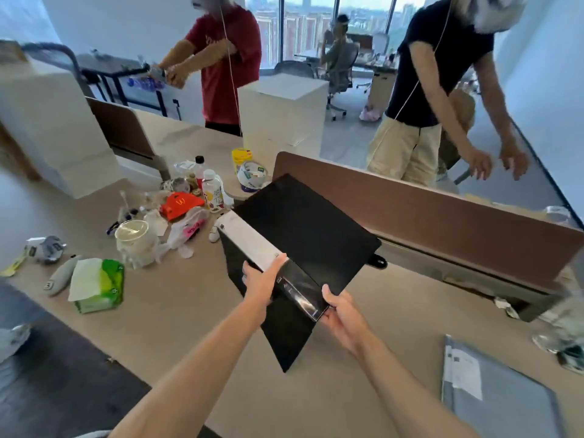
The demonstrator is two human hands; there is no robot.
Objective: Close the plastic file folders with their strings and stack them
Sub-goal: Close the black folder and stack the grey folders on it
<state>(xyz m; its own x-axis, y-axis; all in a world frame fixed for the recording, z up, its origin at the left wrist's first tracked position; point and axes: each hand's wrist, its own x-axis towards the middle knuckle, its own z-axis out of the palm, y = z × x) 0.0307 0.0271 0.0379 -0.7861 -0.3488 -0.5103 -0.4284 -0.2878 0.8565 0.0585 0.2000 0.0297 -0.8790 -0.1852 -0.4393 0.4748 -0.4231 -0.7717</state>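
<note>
I hold a black plastic file folder (308, 229) tilted above the beige table (177, 327), partly open, with a white label strip along its spine. My left hand (260, 281) grips the spine near the end of the white strip. My right hand (343, 312) holds the near corner of the spine from the right, thumb on top. The folder's black closure tab (377, 260) sticks out past its right edge; I see no string. A grey-blue folder (496, 396) with a white label lies flat at the table's right front.
Clutter fills the table's left: a green tissue pack (98, 286), a lidded cup (134, 240), bottles, a red carton (180, 205), plastic bags. A brown divider panel (442, 213) runs behind the folder. Two people stand beyond the table; a white box (281, 112) sits between them.
</note>
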